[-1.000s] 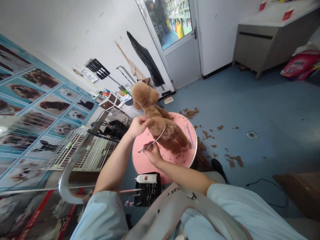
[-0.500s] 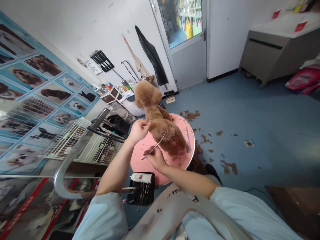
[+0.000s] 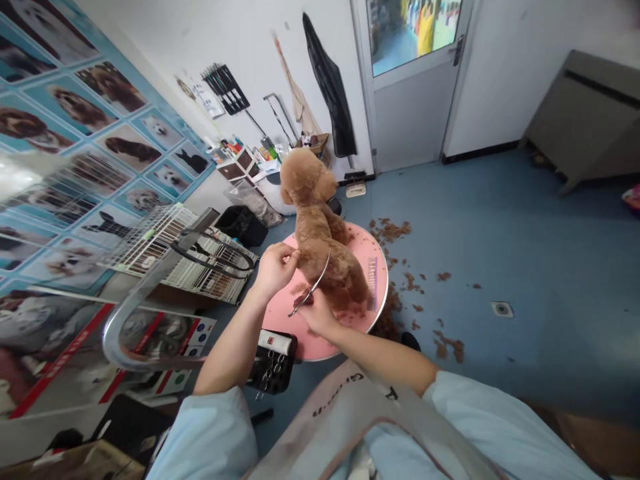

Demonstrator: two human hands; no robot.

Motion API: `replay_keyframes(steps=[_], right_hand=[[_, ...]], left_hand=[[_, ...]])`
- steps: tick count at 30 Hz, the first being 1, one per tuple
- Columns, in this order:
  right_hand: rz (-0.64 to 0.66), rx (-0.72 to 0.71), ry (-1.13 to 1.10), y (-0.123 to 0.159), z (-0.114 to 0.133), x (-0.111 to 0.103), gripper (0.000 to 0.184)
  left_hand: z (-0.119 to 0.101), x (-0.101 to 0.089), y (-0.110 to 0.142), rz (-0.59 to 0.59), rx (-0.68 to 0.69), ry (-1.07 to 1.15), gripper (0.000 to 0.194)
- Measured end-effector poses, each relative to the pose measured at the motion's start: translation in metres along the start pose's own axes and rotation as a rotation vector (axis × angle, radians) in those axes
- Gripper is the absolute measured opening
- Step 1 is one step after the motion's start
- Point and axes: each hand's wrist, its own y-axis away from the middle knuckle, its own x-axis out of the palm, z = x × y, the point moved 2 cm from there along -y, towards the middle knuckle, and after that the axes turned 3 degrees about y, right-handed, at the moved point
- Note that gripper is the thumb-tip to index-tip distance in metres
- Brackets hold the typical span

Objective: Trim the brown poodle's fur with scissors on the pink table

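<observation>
A brown curly-haired dog, poodle-like [image 3: 317, 230], stands on a round pink grooming table [image 3: 280, 313], its head turned away from me. My left hand [image 3: 279, 268] is closed, thumb and fingertips pinched against the fur at the dog's near side. Curved grooming scissors [image 3: 320, 279] are in my right hand [image 3: 316, 312], their long blades lying along the dog's hindquarters. The blades look close together. Part of the handles is hidden by my fingers. A purple comb [image 3: 373, 283] lies on the table behind the dog.
A metal grooming arm [image 3: 120, 333] with a black loop curves at left. A black holder [image 3: 280, 380] carries a white bottle [image 3: 275, 341] and chain by the table's near edge. Hair clippings [image 3: 393, 230] litter the blue floor. Wire cages [image 3: 200, 273] stand left.
The camera view has swung, shifting the room rightward. My right hand and the scissors have moved slightly against the dog's hindquarters. My left hand stays at its side.
</observation>
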Motion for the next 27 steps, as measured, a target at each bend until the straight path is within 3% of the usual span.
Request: replay_keyframes(steps=[10, 20, 27], right_hand=[[0.150, 0.116, 0.070, 0.011, 0.014, -0.023, 0.025], [0.296, 0.079, 0.200, 0.000, 0.020, -0.060, 0.027], [0.403, 0.177, 0.145, -0.004, 0.032, -0.065, 0.026]], left_hand=[[-0.011, 0.000, 0.010, -0.034, -0.097, -0.028, 0.028], [-0.022, 0.001, 0.017, -0.096, -0.196, -0.076, 0.028], [-0.029, 0.004, 0.019, -0.130, -0.270, -0.110, 0.028]])
